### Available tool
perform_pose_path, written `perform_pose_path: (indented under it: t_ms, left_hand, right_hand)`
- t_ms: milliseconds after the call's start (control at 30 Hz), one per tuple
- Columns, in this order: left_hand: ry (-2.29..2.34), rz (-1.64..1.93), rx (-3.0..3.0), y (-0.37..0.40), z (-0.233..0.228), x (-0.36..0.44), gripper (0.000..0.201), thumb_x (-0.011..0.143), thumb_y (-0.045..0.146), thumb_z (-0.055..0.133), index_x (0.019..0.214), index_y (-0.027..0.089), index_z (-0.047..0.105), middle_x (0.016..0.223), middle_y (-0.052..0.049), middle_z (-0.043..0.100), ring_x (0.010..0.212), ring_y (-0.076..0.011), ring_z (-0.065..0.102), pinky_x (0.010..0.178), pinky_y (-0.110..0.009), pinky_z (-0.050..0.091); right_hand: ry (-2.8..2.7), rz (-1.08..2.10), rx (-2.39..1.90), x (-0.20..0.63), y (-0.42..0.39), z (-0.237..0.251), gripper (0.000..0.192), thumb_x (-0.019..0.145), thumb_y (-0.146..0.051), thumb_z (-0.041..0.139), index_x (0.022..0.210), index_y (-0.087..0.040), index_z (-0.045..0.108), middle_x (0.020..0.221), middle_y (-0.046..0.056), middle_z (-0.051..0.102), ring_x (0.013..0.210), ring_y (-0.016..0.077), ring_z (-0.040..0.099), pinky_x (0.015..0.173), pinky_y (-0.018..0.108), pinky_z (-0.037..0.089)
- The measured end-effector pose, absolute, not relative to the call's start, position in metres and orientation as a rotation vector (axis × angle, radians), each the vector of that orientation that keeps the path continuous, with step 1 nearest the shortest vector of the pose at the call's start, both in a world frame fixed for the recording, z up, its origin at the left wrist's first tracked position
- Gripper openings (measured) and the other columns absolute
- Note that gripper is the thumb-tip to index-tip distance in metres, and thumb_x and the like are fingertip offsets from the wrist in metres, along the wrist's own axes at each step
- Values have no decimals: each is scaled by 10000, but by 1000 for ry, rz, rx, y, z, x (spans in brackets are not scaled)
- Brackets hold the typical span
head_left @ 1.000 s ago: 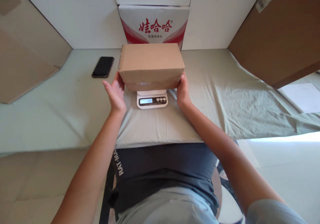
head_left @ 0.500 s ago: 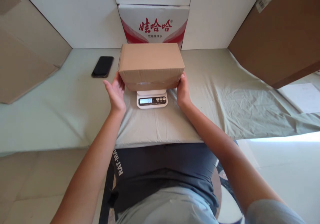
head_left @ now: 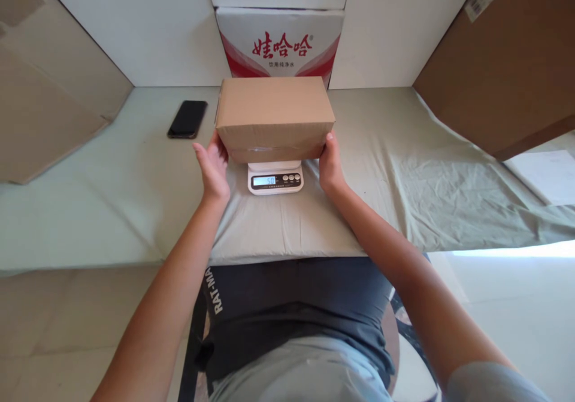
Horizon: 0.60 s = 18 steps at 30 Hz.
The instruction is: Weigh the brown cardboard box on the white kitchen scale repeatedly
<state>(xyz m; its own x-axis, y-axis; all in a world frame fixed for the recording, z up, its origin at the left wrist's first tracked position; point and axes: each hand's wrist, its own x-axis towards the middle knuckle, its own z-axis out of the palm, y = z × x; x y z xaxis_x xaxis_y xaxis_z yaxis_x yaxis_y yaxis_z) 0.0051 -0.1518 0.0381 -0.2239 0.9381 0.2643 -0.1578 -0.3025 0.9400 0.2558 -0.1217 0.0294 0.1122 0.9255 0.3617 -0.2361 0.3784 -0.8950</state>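
Centrally, a plain cardboard box (head_left: 275, 112) sits on a small white digital scale (head_left: 275, 180) on the cloth-covered worktop (head_left: 404, 168). Left hand (head_left: 212, 165), fingers open, palm flat against the box's 9 o'clock end; right hand (head_left: 330, 165) likewise pressed to its 3 o'clock end. Black phone (head_left: 187, 119) lies at 9 o'clock, well apart.

Soft daylight, sharp focus, wide-angle edge distortion.
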Motion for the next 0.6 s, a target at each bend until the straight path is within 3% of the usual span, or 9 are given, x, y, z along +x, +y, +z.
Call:
perform_pose_path:
  t_ms: [200, 467, 600]
  left_hand:
    - [1065, 1672, 1174, -149, 33, 4, 983, 916, 938, 129, 1377, 252, 660, 1594, -103, 614, 1599, -322, 446, 1342, -529, 304]
    - [1071, 1637, 1199, -153, 32, 9, 994, 863, 975, 235, 1464, 290, 633, 1609, -136, 595, 1610, -367, 429, 1340, -562, 323]
    - [1025, 1635, 1215, -157, 39, 13, 975, 847, 985, 283, 1403, 284, 673, 1580, -139, 619, 1594, -401, 440, 1330, -613, 317]
  right_hand:
    - [-1164, 990, -760, 255, -121, 30, 719, 886, -832, 516, 1374, -325, 665, 1460, 35, 696, 1555, 303, 507, 1375, 502, 346]
    - [-1139, 1001, -765, 253, -122, 26, 694, 910, -795, 533, 1411, -327, 646, 1537, 20, 654, 1628, 292, 419, 1425, 520, 233]
    - [-1166, 999, -752, 252, -132, 38, 660, 928, -759, 536, 1436, -348, 632, 1574, -2, 636, 1631, 293, 420, 1423, 509, 265]
